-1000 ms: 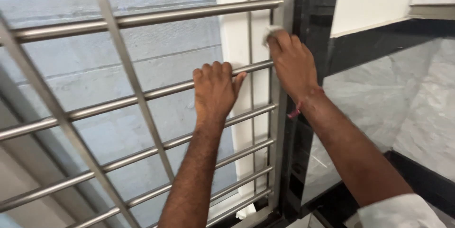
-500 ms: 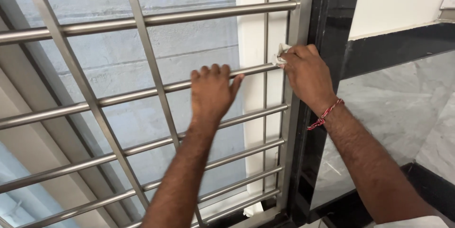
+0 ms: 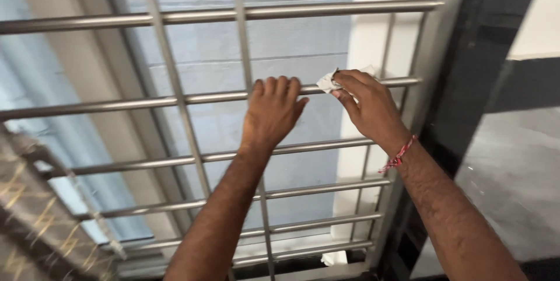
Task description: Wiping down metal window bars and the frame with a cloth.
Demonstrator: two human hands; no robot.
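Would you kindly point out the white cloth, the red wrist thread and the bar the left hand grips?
white cloth [image 3: 326, 81], head view, on the crumpled end left of the fingers.
red wrist thread [image 3: 400, 154], head view, on the band at the wrist.
horizontal bar [image 3: 216, 98], head view, left of the left hand.

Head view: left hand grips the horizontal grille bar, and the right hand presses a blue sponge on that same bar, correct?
Not quite. The head view shows the right hand pressing a small white cloth, not a blue sponge. The left hand does grip the horizontal grille bar.

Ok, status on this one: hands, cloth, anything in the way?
Left hand gripping the horizontal bar. Right hand pinching white cloth against same bar. Nothing blocking; vertical bars to the left.
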